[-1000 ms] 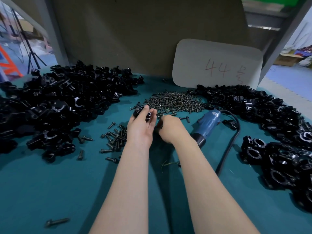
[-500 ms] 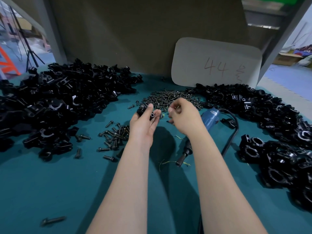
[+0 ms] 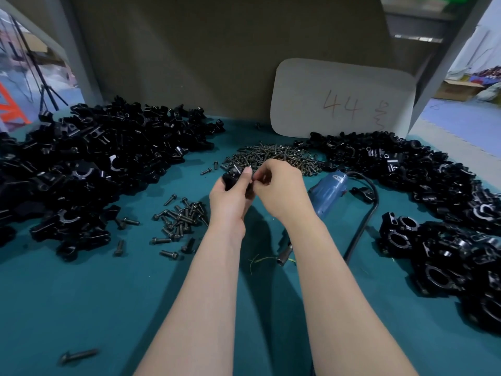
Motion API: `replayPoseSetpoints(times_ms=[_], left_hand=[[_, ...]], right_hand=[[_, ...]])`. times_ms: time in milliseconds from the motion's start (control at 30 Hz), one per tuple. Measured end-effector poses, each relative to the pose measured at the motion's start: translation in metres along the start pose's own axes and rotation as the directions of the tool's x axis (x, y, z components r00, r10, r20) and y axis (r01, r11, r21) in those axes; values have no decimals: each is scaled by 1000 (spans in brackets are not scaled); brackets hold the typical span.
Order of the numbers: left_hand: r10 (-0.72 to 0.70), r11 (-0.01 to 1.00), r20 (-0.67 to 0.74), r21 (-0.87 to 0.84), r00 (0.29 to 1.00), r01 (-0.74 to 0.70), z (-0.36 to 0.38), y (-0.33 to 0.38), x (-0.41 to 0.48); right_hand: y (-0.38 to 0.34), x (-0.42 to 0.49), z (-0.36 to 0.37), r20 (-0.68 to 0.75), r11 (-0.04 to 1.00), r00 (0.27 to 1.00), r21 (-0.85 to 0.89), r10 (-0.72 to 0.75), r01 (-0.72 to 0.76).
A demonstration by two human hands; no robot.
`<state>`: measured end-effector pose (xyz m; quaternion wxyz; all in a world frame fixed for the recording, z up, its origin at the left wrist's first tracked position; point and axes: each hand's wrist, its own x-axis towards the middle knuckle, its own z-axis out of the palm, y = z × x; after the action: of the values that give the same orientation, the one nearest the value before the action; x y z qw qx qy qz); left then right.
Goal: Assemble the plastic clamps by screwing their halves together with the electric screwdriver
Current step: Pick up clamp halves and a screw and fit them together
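- While gripping a black clamp (image 3: 231,177) in the left hand (image 3: 230,198), fingers curled round it and thumb on top, holding it just above the tabletop (image 3: 81,308), near the screw heap (image 3: 273,156).
- With the right hand (image 3: 279,189) touching the left, pinching fingertips together at the clamp's side, probably on a screw, though hidden by the fingers.
- Judged step: seating a screw in the clamp by hand, ahead of driving it.
- Next: starting the screw straight, then freeing the right hand for the electric screwdriver (image 3: 329,191), lying on the tabletop just beside that hand.
- Farther out: loose screws (image 3: 181,218) left of the left forearm, clamp halves (image 3: 95,164) heaped far left, assembled clamps (image 3: 447,240) piled to the right.
- Against half a second earlier: right hand drawn back from over the screw heap and closed onto the clamp, gap between the hands gone, screwdriver lying where it was.
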<state>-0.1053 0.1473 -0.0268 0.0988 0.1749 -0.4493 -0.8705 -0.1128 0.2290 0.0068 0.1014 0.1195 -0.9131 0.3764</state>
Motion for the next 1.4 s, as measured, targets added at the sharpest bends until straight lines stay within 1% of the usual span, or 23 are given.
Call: replayPoseSetpoints(times_ms=[200, 333, 400, 500, 600, 733, 800, 867, 967, 1100, 1167, 1267, 1400], left_hand=[[28, 999, 2, 17, 1000, -29, -4, 2, 2], [31, 994, 30, 106, 999, -34, 0, 1, 1], [58, 989, 23, 135, 998, -60, 3, 0, 2], [105, 988, -32, 122, 994, -100, 3, 1, 2], [135, 983, -36, 133, 990, -129, 2, 1, 2], [159, 970, -7, 185, 987, -155, 4, -3, 0], [186, 959, -14, 220, 983, -178, 5, -4, -2], [212, 949, -38, 245, 977, -197, 6, -4, -2], [236, 942, -54, 260, 970, -214, 5, -3, -2], [272, 920, -32, 301, 962, -250, 4, -4, -1], [274, 919, -29, 302, 961, -253, 4, -5, -1], [254, 925, -18, 295, 967, -237, 5, -4, -2], [204, 945, -3, 260, 979, -196, 6, -2, -3]], right_hand=[[-13, -4, 14, -57, 998, 998, -60, -9, 6], [-6, -4, 13, -98, 997, 994, -41, 56, -60], [-3, -2, 9, -72, 997, 994, -4, 80, -80], [-3, 1, 5, 8, 996, 998, 63, 58, -58], [0, 2, 6, 2, 993, 998, 107, 56, -56], [3, 0, 11, -64, 997, 995, -12, 80, -81], [4, -1, 11, -77, 996, 993, -25, 85, -87], [3, -1, 8, -55, 996, 995, -12, 82, -83], [1, 0, 5, 31, 997, 996, -7, 80, -79], [1, -2, 8, 66, 988, 996, -146, 58, -48], [2, -4, 11, 62, 986, 996, -159, 69, -58], [4, -3, 11, 60, 991, 995, -117, 78, -71], [5, -1, -5, 63, 995, 993, 11, 97, -98]])
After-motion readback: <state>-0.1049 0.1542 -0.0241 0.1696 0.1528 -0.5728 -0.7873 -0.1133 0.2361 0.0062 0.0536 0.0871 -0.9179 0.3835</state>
